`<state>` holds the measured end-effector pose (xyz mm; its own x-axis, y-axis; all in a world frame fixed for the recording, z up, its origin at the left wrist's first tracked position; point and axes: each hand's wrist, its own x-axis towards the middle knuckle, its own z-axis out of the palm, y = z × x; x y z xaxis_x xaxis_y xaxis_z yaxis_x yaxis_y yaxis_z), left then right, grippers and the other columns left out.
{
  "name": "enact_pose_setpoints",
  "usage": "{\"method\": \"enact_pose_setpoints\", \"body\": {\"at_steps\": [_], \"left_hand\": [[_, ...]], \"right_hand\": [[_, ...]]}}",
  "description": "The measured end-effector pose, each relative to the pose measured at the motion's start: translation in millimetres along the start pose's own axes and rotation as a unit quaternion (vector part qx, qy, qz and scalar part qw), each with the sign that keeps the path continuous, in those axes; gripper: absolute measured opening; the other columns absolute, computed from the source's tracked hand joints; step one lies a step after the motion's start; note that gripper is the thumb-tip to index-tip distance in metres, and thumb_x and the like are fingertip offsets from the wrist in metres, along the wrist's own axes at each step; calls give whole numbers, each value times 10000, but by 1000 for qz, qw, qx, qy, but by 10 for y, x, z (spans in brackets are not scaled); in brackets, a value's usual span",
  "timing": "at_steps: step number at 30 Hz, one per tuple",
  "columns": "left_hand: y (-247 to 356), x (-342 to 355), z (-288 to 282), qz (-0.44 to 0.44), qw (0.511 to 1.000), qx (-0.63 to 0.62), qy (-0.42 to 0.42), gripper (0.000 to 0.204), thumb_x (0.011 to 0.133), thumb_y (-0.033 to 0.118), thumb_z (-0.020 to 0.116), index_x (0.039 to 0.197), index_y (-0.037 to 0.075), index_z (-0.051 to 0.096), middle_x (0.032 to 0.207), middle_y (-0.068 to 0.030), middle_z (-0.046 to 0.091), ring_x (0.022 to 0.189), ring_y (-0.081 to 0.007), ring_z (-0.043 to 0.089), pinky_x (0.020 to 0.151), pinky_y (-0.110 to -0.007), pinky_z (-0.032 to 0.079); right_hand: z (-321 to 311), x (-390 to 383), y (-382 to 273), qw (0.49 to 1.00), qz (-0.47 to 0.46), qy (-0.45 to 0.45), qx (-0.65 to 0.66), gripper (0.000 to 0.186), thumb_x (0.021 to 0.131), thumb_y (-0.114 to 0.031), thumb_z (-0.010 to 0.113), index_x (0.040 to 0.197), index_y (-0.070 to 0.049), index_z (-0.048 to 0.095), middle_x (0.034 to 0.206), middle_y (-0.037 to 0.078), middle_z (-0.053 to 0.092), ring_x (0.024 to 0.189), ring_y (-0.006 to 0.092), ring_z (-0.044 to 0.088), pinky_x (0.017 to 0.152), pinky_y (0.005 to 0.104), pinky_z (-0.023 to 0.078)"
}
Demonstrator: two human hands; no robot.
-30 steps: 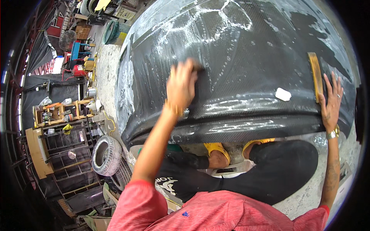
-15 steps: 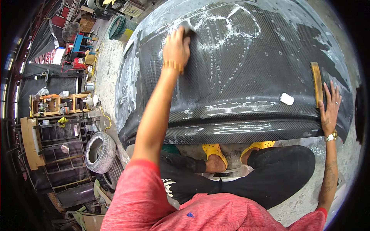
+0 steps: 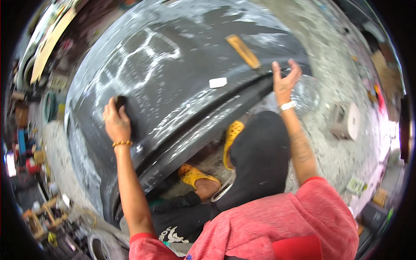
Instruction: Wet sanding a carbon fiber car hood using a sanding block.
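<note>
A large dark carbon-fibre car hood [image 3: 186, 56] lies in front of me, wet and streaked with whitish water, its rim dull grey. My left hand [image 3: 116, 122], with a beaded bracelet, rests on its left part, fingers closed round a small black pad [image 3: 120, 102], perhaps a sanding block. At the near right edge, my right hand [image 3: 286, 81] has its fingers apart and nothing visible in them; whether it touches the edge is unclear. A long wooden-coloured block [image 3: 243, 52] lies on the hood near that hand. Between the hands sits a small white rectangular piece [image 3: 218, 82].
A clear plastic-looking round thing [image 3: 305, 93] stands beside my right wrist. Farther right, a pale box-like stool [image 3: 345, 120] is on the concrete floor. Left of the hood are a green bucket [image 3: 51, 106], a tyre [image 3: 99, 247] and clutter. My yellow clogs [image 3: 195, 175] are below the near edge.
The view has turned to the right. My left hand has drawn the black pad nearer across the hood. My right hand has lifted from lying flat beside the long block to the near edge.
</note>
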<state>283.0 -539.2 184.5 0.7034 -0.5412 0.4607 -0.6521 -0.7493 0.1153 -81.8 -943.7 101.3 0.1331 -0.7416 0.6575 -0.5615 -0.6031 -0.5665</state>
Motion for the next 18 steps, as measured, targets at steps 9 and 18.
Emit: {"method": "enact_pose_setpoints", "body": {"at_steps": [9, 18], "left_hand": [[-19, -383, -20, -11, 1000, 12, -16, 425, 983, 161, 608, 1384, 40, 537, 1245, -181, 602, 1122, -428, 588, 949, -490, 510], [95, -554, -261, -22, 999, 14, -33, 428, 950, 126, 625, 1365, 44, 557, 1203, -190, 612, 1080, -431, 598, 914, -495, 520]], "right_hand": [[-157, -876, -450, 599, 555, -202, 541, 306, 891, -234, 823, 1087, -65, 660, 988, 90, 720, 851, 239, 712, 793, 444, 594], [-286, -644, -628, 643, 554, -218, 483, 320, 842, -191, 828, 891, 8, 583, 830, 121, 709, 665, 262, 710, 556, 488, 594]]}}
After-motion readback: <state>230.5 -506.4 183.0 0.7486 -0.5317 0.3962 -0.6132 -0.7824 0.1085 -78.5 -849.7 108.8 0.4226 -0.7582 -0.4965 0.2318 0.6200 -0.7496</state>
